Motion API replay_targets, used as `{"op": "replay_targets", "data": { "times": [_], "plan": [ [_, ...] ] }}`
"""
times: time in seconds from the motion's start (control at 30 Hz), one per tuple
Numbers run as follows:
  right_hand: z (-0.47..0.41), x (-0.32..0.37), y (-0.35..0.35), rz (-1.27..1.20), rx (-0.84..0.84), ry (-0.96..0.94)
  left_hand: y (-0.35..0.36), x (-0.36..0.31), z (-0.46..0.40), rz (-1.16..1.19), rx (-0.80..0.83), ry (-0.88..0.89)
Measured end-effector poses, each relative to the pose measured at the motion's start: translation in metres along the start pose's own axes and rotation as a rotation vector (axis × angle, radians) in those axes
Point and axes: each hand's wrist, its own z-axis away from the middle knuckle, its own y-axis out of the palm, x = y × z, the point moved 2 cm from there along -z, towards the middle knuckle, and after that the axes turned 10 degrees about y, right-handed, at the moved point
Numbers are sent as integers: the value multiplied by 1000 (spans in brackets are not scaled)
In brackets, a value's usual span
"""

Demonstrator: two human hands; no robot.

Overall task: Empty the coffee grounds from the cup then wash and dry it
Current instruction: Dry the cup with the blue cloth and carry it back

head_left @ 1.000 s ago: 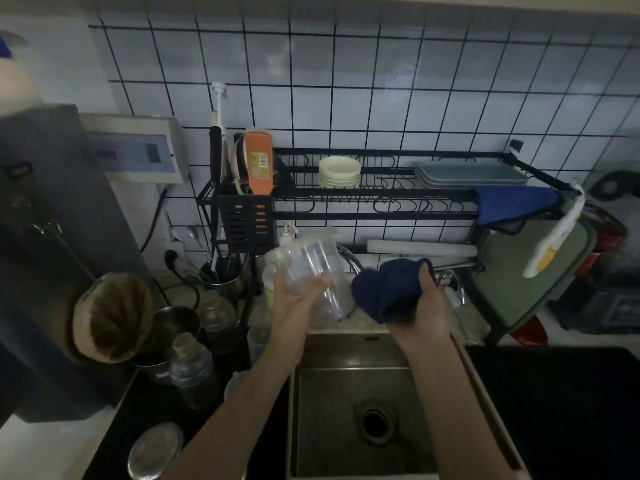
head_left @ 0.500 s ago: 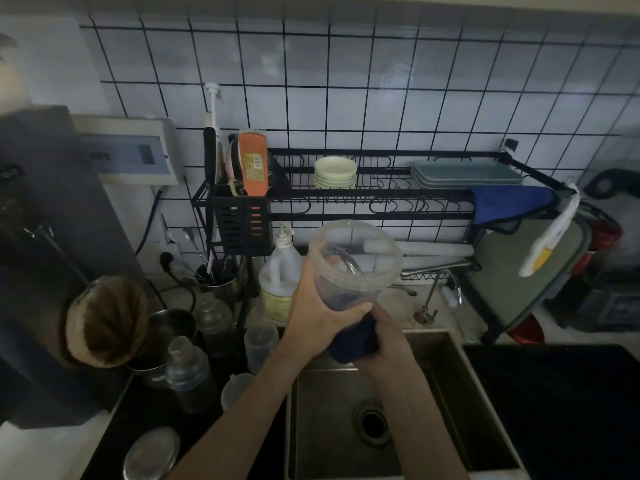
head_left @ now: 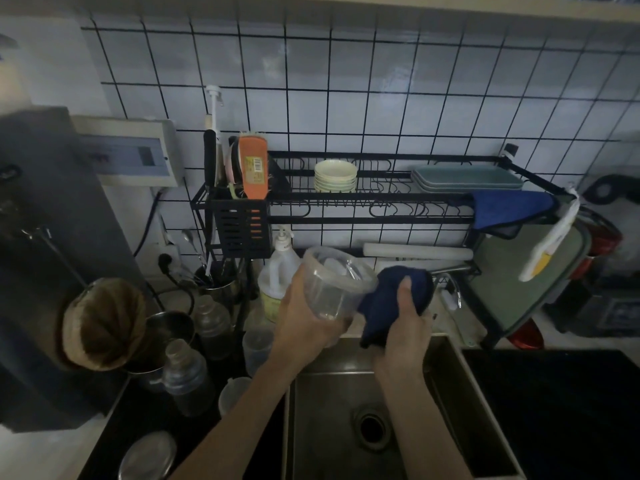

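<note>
A clear plastic cup [head_left: 334, 282] is held above the back edge of the steel sink [head_left: 332, 403], tilted with its mouth up and to the right. My left hand [head_left: 304, 318] grips it from the left and underneath. A dark blue cloth [head_left: 384, 303] is bunched against the cup's right side, and my right hand [head_left: 407, 318] grips that cloth with the thumb on top.
A black dish rack [head_left: 374, 202] with bowls, plates and a second blue cloth [head_left: 509, 207] hangs behind the sink. A soap bottle [head_left: 278, 271], jars and a coffee filter [head_left: 104, 323] crowd the left counter. The faucet [head_left: 450, 292] stands at right, beside a dark cooktop [head_left: 554, 410].
The cloth was apart from the cup, then went under its base; now it sits at the cup's right side. The cup has tilted and dropped slightly.
</note>
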Motion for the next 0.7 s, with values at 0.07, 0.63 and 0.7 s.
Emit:
{"op": "replay_targets", "data": {
  "times": [0.07,0.63,0.7],
  "plan": [
    [6,2,4,74,85,-137,2,0,0,-100,19,16],
    [-4,40,24,624,307,-764,-1,-27,6,488,283,-285],
    [-10,43,19,391,215,-456,-6,-25,9,634,324,-347]
  ]
}}
